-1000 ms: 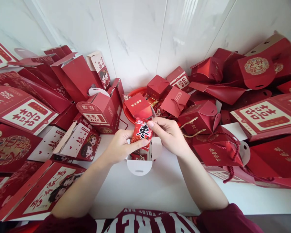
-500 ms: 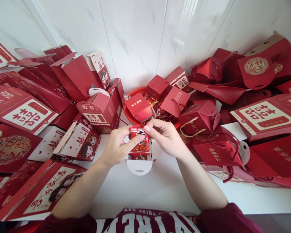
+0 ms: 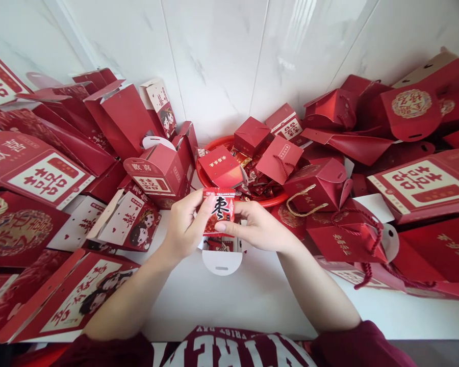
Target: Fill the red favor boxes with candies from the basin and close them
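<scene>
Between my two hands is a small red snack packet [image 3: 223, 204] with large black lettering. My left hand [image 3: 187, 224] grips its left side, thumb lying over the front. My right hand [image 3: 258, 224] pinches the right side, its thumb across the lower front. Just below the packet stands an open gift box [image 3: 222, 264] with a white inner flap folded toward me. Some dark red wrapped pieces [image 3: 222, 245] show inside it. The packet and my hands hide the rest of that box.
A red basin [image 3: 203, 176] behind my hands holds wrapped sweets and small red boxes. Stacked red and white gift boxes [image 3: 156, 171] crowd the left; more boxes with rope handles [image 3: 315, 183] fill the right. A white tiled wall [image 3: 218, 61] closes off the back.
The packet has risen slightly and its front lettering shows more fully. My right hand has shifted from the packet's top corner to its lower right side, thumb on the front.
</scene>
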A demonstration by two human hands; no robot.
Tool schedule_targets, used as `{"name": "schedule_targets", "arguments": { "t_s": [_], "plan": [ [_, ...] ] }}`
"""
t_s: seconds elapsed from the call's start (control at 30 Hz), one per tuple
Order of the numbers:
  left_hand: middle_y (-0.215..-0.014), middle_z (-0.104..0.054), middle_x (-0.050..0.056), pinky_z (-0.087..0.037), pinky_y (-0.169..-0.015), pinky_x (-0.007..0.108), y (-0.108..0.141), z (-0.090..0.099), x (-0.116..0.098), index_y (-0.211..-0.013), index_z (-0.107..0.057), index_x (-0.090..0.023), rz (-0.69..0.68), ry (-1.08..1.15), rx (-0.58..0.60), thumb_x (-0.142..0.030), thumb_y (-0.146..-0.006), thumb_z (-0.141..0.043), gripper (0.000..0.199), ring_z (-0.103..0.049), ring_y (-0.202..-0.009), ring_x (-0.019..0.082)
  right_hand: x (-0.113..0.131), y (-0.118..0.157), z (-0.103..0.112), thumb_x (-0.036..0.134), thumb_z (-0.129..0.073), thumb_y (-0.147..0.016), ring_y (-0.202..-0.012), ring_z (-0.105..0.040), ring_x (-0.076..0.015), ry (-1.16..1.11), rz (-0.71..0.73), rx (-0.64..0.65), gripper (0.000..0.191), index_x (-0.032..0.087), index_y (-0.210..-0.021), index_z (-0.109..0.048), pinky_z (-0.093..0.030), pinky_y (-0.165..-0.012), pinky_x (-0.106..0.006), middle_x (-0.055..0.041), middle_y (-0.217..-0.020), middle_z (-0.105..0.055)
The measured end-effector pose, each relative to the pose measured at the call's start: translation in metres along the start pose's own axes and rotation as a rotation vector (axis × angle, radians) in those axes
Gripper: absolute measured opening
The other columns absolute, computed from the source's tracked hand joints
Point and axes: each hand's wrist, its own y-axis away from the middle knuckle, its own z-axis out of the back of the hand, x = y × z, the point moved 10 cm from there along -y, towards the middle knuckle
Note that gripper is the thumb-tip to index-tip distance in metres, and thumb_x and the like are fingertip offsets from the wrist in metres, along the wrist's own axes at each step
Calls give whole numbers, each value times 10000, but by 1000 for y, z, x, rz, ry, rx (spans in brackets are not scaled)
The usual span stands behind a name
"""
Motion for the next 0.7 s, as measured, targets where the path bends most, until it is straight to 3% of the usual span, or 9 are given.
{"name": "schedule_targets", "arguments": {
  "t_s": [0.17,0.43,0.57,0.7],
  "plan": [
    [-654,-511,-16,-356,-560,235,2,-4,5,-764,-575,-167,38,86,30,-415,-983,-476,345,-424,-604,105,-15,-4,-11,502,-646,-877,-786,-603,-172,-153,-46,30,339,167,-823,-657,-507,-696,-285,-20,-798,-649],
    [-727,-594,13,-449,-615,247,4,-22,20,-895,-667,-176,195,440,103,-429,-965,-513,304,-526,-670,134,-10,-4,-13,395,-673,-875,-763,-590,-150,-344,-3,39,226,173,-838,-653,-500,-754,-298,2,-809,-619],
    [-754,-626,19,-477,-640,250,1,-18,17,-897,-654,-181,157,329,78,-443,-974,-483,321,-573,-697,142,0,-2,-4,361,-605,-915,-766,-586,-148,-91,48,-59,202,176,-836,-625,-481,-720,-271,-9,-839,-637],
    [-811,-663,14,-486,-749,278,3,18,-9,-900,-638,-189,-23,-229,-198,-418,-864,-668,234,-612,-760,160,11,5,17,297,-572,-918,-631,-527,-127,445,67,-363,160,176,-813,-575,-410,-608,-244,0,-726,-596]
  ]
}}
